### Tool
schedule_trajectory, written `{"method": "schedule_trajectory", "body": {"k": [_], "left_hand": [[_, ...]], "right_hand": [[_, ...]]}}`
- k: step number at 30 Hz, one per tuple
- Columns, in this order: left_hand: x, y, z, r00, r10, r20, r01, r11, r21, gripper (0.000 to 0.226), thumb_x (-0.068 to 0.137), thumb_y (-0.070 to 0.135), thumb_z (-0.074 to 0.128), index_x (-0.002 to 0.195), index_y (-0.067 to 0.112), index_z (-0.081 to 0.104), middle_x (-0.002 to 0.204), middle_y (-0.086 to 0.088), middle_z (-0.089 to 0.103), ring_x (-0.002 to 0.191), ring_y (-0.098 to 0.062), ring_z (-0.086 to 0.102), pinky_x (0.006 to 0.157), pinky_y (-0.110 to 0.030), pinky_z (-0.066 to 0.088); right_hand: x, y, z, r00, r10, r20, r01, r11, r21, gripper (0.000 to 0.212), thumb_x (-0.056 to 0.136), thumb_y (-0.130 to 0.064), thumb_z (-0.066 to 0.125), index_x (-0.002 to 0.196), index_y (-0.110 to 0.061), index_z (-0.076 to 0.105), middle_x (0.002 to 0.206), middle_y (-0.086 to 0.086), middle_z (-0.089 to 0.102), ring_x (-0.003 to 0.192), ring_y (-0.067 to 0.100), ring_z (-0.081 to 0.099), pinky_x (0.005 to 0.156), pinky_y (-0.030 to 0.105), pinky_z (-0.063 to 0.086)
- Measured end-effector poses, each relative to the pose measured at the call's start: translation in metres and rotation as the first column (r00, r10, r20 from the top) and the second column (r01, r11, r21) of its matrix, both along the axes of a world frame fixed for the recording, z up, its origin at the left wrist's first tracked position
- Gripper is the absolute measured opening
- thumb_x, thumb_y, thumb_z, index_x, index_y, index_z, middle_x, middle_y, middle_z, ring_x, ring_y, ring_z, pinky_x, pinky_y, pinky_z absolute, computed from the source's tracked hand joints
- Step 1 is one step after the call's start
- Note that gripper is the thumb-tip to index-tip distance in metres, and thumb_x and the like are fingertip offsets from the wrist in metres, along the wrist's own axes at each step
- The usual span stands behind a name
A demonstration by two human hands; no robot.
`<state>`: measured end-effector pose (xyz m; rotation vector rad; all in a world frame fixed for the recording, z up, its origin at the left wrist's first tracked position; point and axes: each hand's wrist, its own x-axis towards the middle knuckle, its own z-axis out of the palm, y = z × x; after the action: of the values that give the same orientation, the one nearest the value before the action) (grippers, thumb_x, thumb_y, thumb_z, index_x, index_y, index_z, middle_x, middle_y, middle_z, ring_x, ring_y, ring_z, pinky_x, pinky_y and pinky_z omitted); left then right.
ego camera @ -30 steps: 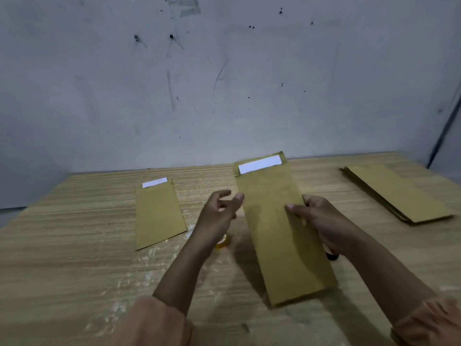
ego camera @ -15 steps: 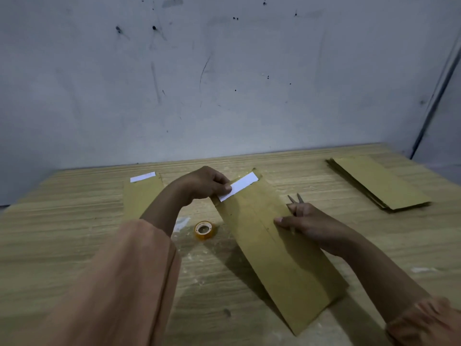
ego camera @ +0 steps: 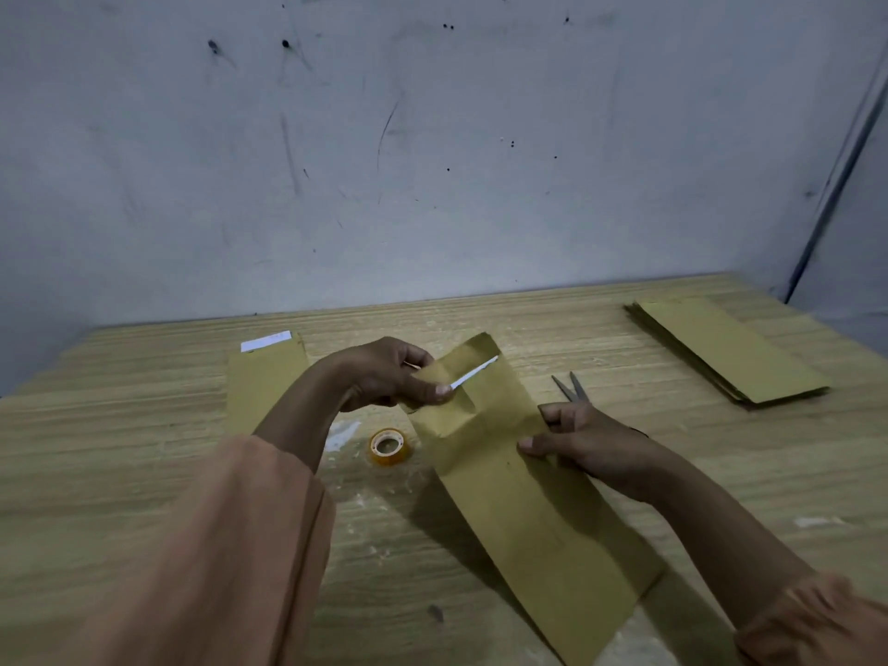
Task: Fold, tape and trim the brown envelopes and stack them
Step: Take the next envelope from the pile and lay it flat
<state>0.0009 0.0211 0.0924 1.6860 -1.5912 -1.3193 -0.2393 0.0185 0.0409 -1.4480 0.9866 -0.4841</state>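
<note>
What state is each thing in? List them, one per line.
Long brown paper envelope in hand: top flap being bent over, white strip showing.
Left hand: pinches the flap.
Right hand: holds the envelope's edge.
Short brown envelope: flat on the wooden table, white strip exposed.
Stack of brown envelopes: lying flat.
Roll of clear tape: lying flat, untouched.
Metal scissors: blades slightly apart, handles hidden.

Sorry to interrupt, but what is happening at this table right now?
A person is folding over the top flap of a brown envelope: the left hand pinches the flap while the right hand holds the envelope's edge. A tape roll, scissors, another envelope and a stack lie on the table.
</note>
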Motion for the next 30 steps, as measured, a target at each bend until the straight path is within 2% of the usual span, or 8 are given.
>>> {"method": "schedule_trajectory", "body": {"k": [3,9,15,18,20,25,27,30], "left_hand": [[0.002,0.000,-0.002,0.999,-0.024,-0.042,0.024,1.000,-0.003,0.007,0.086,0.015,0.064,0.083,0.010,0.068,0.078,-0.003,0.066,0.073,-0.013,0.058,0.067,-0.021,0.048],[0.000,-0.004,-0.003,1.000,-0.022,0.013,0.022,0.999,-0.045,0.008,0.081,0.007,0.070,0.088,0.004,0.068,0.082,-0.005,0.068,0.069,-0.010,0.064,0.061,-0.016,0.053],[-0.002,-0.002,-0.017,0.989,0.061,-0.137,-0.077,0.990,-0.114,0.022,0.091,0.029,0.057,0.084,0.011,0.066,0.075,0.000,0.060,0.070,-0.010,0.053,0.068,-0.022,0.044],[-0.005,0.001,-0.023,0.974,0.109,-0.197,-0.145,0.973,-0.180,0.005,0.082,0.012,0.070,0.083,0.013,0.064,0.071,0.001,0.055,0.066,-0.010,0.046,0.060,-0.024,0.036],[-0.006,-0.001,-0.028,0.970,0.148,-0.195,-0.195,0.949,-0.249,0.014,0.078,0.003,0.072,0.083,0.012,0.063,0.075,-0.004,0.056,0.070,-0.014,0.049,0.061,-0.026,0.038],[-0.015,-0.003,-0.030,0.986,0.064,-0.155,-0.110,0.944,-0.312,0.012,0.083,0.002,0.068,0.085,0.014,0.064,0.068,0.003,0.054,0.060,-0.004,0.048,0.054,-0.018,0.036],[-0.018,-0.006,-0.032,0.983,0.089,-0.162,-0.142,0.923,-0.358,0.016,0.083,0.001,0.068,0.080,0.016,0.062,0.059,0.010,0.057,0.053,0.004,0.050,0.053,-0.014,0.038],[-0.020,-0.011,-0.039,0.990,0.122,-0.065,-0.138,0.874,-0.465,0.020,0.083,0.001,0.067,0.075,0.018,0.062,0.063,0.013,0.063,0.059,0.005,0.055,0.060,-0.014,0.042]], "right_hand": [[0.001,-0.001,-0.001,1.000,-0.001,-0.002,0.001,1.000,0.006,0.009,0.087,-0.011,0.063,0.091,-0.017,0.068,0.086,-0.003,0.073,0.083,0.011,0.067,0.071,0.022,0.049],[0.006,0.001,-0.001,1.000,0.009,-0.019,-0.009,1.000,-0.001,0.016,0.086,-0.012,0.064,0.100,-0.019,0.066,0.100,0.000,0.072,0.096,0.014,0.067,0.084,0.025,0.052],[0.014,-0.001,0.000,0.991,-0.102,0.084,0.103,0.995,-0.004,0.023,0.086,-0.017,0.064,0.109,-0.018,0.061,0.106,0.006,0.070,0.098,0.023,0.067,0.086,0.039,0.055],[0.018,-0.002,0.000,0.981,-0.153,0.120,0.153,0.988,0.008,0.019,0.087,-0.017,0.063,0.106,-0.019,0.061,0.105,0.005,0.069,0.097,0.022,0.067,0.084,0.037,0.055],[0.020,-0.003,-0.002,0.979,-0.163,0.123,0.164,0.986,0.000,0.022,0.087,-0.019,0.063,0.109,-0.019,0.061,0.106,0.003,0.068,0.097,0.019,0.065,0.084,0.035,0.054],[0.024,-0.014,0.007,0.953,-0.256,0.163,0.284,0.941,-0.184,0.027,0.092,-0.026,0.056,0.115,-0.040,0.048,0.108,-0.008,0.057,0.098,0.008,0.055,0.067,0.021,0.045],[0.023,-0.022,0.009,0.942,-0.288,0.171,0.326,0.907,-0.267,0.027,0.095,-0.019,0.053,0.115,-0.037,0.052,0.103,-0.007,0.057,0.093,0.006,0.054,0.065,0.020,0.044],[0.022,-0.031,0.004,0.940,-0.324,0.109,0.340,0.861,-0.377,0.021,0.094,-0.007,0.053,0.092,-0.026,0.063,0.095,-0.001,0.059,0.083,0.013,0.056,0.066,0.024,0.046]]}}
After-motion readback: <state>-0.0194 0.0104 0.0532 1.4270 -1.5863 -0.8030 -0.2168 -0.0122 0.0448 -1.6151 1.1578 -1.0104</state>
